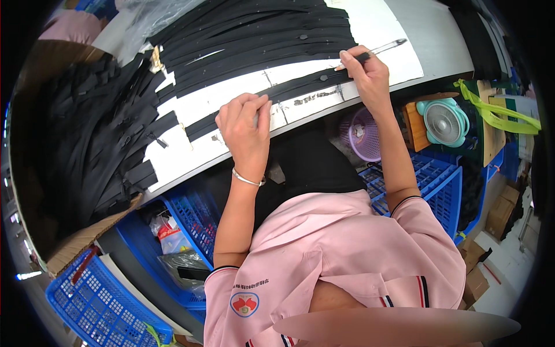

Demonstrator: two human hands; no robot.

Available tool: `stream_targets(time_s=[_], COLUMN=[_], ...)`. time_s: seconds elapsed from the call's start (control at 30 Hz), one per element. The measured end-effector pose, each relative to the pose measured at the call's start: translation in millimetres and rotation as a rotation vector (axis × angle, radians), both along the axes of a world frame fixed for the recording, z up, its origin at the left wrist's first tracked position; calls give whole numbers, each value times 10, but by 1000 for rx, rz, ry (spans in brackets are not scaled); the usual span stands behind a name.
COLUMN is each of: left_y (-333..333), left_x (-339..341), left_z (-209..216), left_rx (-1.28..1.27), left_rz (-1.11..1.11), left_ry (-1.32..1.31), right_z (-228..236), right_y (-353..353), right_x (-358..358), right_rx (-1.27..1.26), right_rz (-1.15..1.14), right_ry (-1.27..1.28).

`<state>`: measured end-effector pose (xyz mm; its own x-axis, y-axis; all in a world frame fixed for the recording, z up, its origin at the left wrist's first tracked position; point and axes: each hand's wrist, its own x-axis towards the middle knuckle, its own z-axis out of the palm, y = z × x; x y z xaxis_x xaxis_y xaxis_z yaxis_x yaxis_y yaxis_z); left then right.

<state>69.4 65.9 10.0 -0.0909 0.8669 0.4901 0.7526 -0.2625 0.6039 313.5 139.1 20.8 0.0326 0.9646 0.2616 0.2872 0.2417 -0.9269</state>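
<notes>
A long black zipper strip (295,87) lies across a white board (231,89) with marked lines, near the table's front edge. My left hand (245,124) rests on the strip, its fingers bent and pressed together; their tips are partly hidden. Farther right, my right hand (370,81) is closed around a slim pen-like marker (384,47) with a dark grip. The marker's lower tip points down at the strip by its right end. Behind this strip, several more black zipper strips (260,37) lie side by side on the board.
A cardboard box (95,234) piled with black zippers (92,139) stands at the left. Below the table are blue baskets (104,301), a purple basket (364,136) and a small turquoise fan (444,122). Clear plastic (144,26) lies at the far left.
</notes>
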Motion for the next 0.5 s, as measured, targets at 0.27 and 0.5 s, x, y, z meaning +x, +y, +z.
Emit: stream_targets(time_s=[0.27,0.5], left_y=[268,504], left_x=[524,867], left_z=[157,1], left_rx=[23,-5], left_rz=[-174,-248], left_ry=[-113,-49], right_z=[-108,-113], right_y=[44,35], right_x=[63,61], right_rx=[-10,-8], right_rz=[-9,7], right_ry=[-47,-75])
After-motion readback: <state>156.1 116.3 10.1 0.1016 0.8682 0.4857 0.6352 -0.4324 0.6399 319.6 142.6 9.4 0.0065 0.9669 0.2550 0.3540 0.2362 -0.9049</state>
